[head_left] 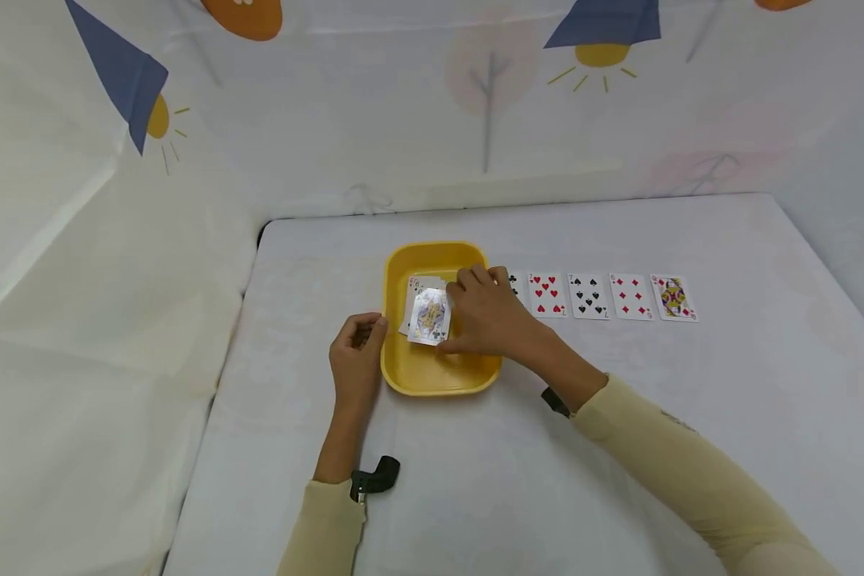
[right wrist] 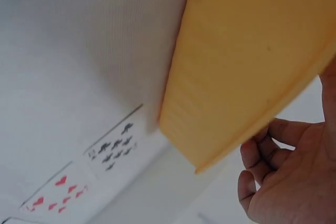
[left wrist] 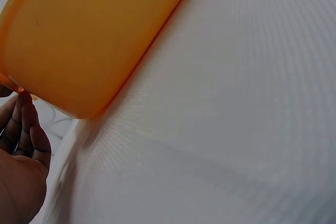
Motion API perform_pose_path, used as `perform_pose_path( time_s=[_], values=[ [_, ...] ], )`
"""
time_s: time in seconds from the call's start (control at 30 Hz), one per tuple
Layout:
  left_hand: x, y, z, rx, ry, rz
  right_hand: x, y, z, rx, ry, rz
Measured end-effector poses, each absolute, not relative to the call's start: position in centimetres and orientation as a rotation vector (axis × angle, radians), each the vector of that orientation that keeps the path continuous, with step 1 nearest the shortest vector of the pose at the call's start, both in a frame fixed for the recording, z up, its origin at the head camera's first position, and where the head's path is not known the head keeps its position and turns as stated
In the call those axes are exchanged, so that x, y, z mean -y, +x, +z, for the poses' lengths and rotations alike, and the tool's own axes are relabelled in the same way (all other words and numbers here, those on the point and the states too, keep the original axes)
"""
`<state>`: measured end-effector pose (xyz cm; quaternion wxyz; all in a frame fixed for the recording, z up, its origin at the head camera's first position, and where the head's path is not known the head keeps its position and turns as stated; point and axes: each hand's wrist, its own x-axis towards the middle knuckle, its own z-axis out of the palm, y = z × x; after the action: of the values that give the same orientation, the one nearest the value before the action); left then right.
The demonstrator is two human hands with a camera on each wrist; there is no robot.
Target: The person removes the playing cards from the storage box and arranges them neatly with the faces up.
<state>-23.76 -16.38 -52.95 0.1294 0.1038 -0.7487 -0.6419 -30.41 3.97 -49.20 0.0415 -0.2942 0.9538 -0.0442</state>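
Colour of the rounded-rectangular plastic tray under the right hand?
The rounded-rectangular plastic tray is plain yellow; it shows best in the head view.

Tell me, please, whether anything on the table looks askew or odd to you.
Nothing looks spilled or damaged. Only the playing cards in the yellow tray stand out slightly: they overlap at uneven angles, whereas the card row beside it is neat.

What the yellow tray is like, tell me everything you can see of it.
The yellow tray is a rounded rectangle with walls and a rim, smooth and plastic-looking. It sits upright on the white table, left of the row of playing cards, with loose cards inside. The left hand pinches its left rim; the right hand reaches over its right side, though contact there is unclear.
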Motion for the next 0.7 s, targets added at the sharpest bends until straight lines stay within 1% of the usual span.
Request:
perform_pose_path(
  time_s=[0.27,0.7],
  values=[
    [16.3,-23.7,-52.7,2.185,0.327,-1.871,-6.0,-30.0,-47.8,-2.932,-0.912,-0.175],
    [16.7,-23.9,-53.3,2.164,0.354,-1.896,-9.6,-29.3,-47.1,-2.965,-0.892,-0.255]
  ],
)
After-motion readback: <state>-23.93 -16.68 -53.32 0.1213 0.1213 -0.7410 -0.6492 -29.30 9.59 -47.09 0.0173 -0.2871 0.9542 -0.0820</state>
